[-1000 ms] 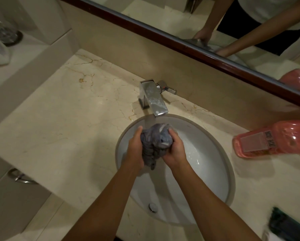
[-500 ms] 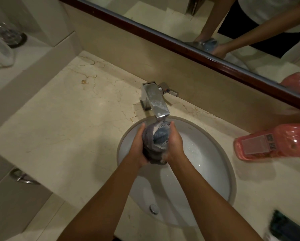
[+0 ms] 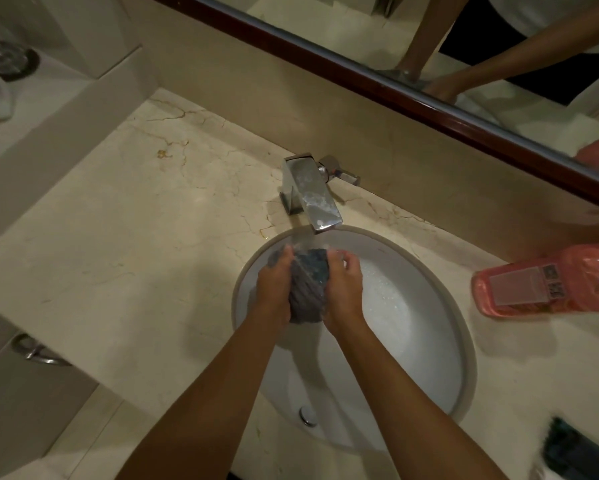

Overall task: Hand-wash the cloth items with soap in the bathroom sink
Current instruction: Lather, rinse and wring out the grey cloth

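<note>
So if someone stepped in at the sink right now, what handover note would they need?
Left hand and right hand both grip the bunched grey cloth, held over the sink under the faucet.
Water is running onto the cloth.
Pink soap bottle lies on the counter to the right.
Done: cloth wet, being scrubbed or rinsed.
Left: finish rinsing, wring out, shut the faucet.

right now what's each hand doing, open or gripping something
Left hand: closed, gripping the grey cloth under the faucet.
Right hand: closed, gripping the same cloth from the other side.
</note>
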The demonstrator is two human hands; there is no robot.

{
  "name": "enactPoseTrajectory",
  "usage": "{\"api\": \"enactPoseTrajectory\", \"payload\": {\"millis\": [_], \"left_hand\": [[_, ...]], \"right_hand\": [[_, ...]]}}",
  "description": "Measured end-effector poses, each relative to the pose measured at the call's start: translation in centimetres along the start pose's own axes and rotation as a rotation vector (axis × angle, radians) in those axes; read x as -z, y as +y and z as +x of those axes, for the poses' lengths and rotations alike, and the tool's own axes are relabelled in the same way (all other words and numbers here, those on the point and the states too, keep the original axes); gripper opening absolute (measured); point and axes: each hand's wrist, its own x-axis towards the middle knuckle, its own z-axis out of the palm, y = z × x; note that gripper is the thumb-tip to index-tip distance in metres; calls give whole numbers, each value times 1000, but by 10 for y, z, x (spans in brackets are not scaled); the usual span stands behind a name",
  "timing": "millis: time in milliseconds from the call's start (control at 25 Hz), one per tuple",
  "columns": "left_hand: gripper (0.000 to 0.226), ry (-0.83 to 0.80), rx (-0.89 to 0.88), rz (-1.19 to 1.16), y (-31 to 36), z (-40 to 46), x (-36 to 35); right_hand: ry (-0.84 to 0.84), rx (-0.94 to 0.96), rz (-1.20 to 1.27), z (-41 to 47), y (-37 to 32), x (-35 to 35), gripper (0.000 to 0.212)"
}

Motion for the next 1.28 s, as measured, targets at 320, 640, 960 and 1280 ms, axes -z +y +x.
{"api": "enactPoseTrajectory", "payload": {"millis": [320,640,960,1280], "left_hand": [[35,-55,-193,241,5,-1,-14],[36,84,-182,224,0,6,-20],[26,14,-226,283,3,-5,-27],[33,-1,-244,401,6,6,-27]], "right_hand": [[118,85,-205,35,14,-15,38],[39,19,-176,25,14,-14,29],[97,109,-324,53,8,-9,32],[89,137,-290,30,12,-10,37]]}}
